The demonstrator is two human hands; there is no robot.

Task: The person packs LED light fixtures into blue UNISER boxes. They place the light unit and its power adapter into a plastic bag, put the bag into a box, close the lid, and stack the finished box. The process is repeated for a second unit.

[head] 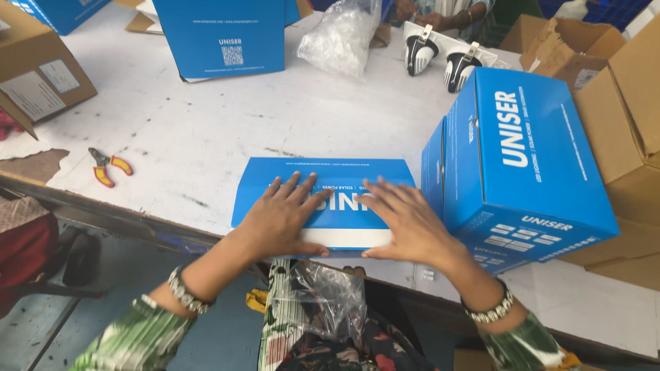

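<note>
A flat, folded blue carton (289,175) with white printing lies at the near edge of the white worktable (206,130). My left hand (283,216) presses palm-down on its left half, fingers spread. My right hand (405,220) presses flat on its right half, beside the left hand. Both thumbs rest along the carton's white near edge. A bracelet sits on each wrist. Just right of my right hand stands an assembled blue box (529,161), touching the flat carton's right end.
Red-and-yellow pliers (108,167) lie at the left. Another blue box (220,38) stands at the back, with a clear plastic bag (340,38) and two black-and-white lamp fittings (440,55) near another person's hands. Brown cardboard boxes (629,117) crowd the right; one sits far left.
</note>
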